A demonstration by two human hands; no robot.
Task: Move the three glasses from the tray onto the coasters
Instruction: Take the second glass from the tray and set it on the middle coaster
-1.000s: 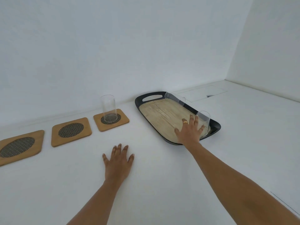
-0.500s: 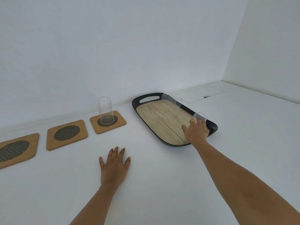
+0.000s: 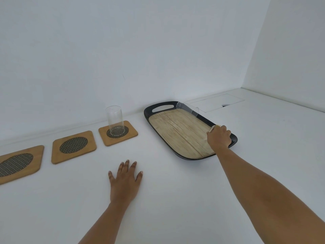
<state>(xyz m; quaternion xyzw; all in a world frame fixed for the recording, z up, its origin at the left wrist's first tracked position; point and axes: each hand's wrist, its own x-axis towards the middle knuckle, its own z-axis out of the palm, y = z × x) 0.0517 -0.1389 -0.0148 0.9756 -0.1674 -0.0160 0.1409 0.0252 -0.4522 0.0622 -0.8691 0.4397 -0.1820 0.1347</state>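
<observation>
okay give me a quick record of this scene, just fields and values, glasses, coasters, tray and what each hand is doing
glass placed: one clear tall glass upright on the rightmost square wooden coaster
empty coasters: middle wooden coaster; left wooden coaster
tray: black oval tray with wood-look base
glasses on tray: clear glass at the far rim; near clear glass, mostly hidden by the hand
right hand: closed around the near glass
left hand: flat on the white counter, holding nothing
</observation>
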